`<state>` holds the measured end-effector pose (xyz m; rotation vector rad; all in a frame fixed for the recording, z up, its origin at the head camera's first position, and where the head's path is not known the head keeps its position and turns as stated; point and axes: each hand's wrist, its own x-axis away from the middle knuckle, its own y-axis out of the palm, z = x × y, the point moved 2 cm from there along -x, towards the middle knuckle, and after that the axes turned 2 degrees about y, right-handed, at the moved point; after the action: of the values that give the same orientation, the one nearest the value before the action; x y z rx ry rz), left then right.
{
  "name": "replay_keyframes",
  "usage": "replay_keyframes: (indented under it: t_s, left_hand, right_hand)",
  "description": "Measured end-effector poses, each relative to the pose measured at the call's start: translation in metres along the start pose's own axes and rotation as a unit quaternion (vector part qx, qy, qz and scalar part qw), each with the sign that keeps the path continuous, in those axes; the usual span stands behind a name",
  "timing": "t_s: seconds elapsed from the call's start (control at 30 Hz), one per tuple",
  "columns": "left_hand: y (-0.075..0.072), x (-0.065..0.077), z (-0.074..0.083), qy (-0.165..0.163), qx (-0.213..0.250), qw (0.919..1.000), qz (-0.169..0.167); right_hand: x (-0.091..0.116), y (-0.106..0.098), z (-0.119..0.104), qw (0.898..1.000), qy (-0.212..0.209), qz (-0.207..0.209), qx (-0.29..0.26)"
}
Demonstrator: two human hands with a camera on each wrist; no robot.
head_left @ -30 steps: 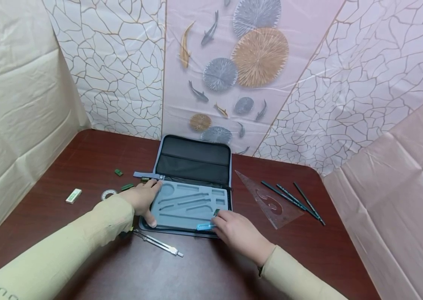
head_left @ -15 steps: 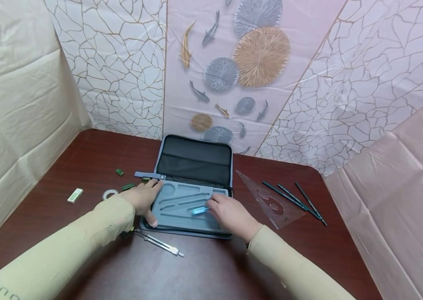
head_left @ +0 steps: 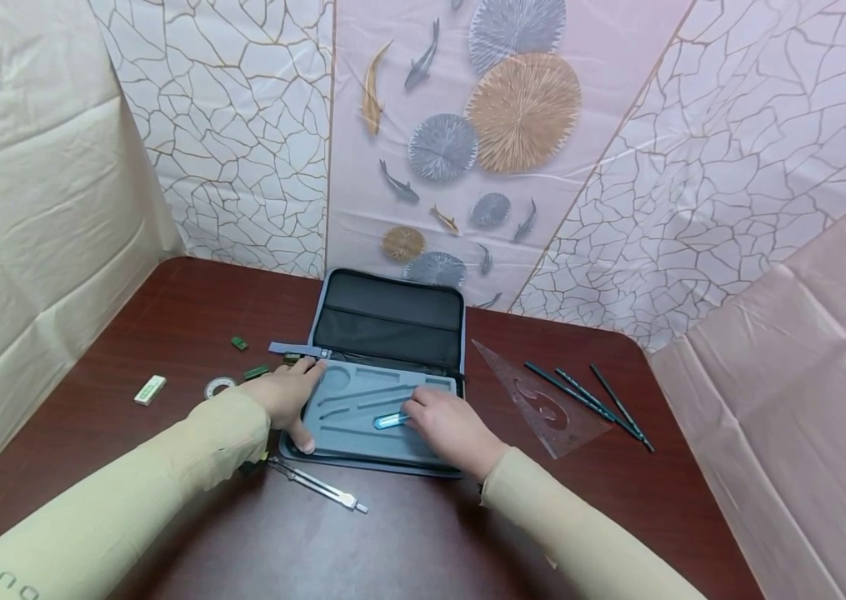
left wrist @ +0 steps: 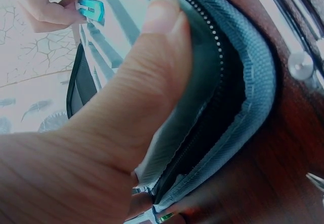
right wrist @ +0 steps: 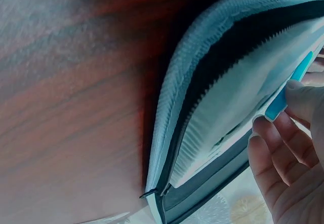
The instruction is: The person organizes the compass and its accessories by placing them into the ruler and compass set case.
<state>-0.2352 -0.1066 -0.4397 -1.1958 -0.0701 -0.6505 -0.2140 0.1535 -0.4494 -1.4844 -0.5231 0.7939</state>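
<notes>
An open zip case (head_left: 390, 312) lies with its lid back, a grey moulded tray (head_left: 351, 443) in its near half. My left hand (head_left: 290, 402) rests on the tray's left side, fingers spread; in the left wrist view its thumb (left wrist: 147, 62) lies straight along the tray's corner. Over the middle of the tray, my right hand (head_left: 451, 427) pinches a small, flat light-blue plastic piece (head_left: 390, 421) with a slot in it. The right wrist view shows that blue piece (right wrist: 278, 106) between thumb and fingers, close over the recesses. The hand hides the tray's right recesses.
A metal compass (head_left: 317, 487) lies in front of the case. To the left are a white eraser (head_left: 149, 389), a round white ring (head_left: 219, 387) and small green pieces (head_left: 239, 342). On the right lie a clear set square (head_left: 535, 404) and several dark green pencils (head_left: 621, 408).
My right hand has moved from the tray's front right edge inward and left over its middle, carrying the blue piece. The left hand has stayed in place on the tray.
</notes>
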Motion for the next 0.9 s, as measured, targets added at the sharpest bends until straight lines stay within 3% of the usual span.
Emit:
replay_keyframes:
  t_s: [0.2, 0.47, 0.9]
  left_hand:
    - [-0.0003, -0.0003, 0.0005, -0.003, -0.006, 1.0000, 0.000]
    - [0.0010, -0.0025, -0.0008, -0.004, -0.006, 1.0000, -0.003]
    - [0.0017, -0.0035, -0.0014, -0.003, 0.000, 1.0000, 0.002]
  right_hand:
    - [-0.0014, 0.0028, -0.0021, 1.000, -0.002, -0.001, 0.024]
    - [-0.0012, 0.0060, -0.0026, 0.998, -0.007, -0.038, 0.054]
    - [0.0022, 0.0034, -0.0053, 0.997, -0.024, -0.037, 0.068]
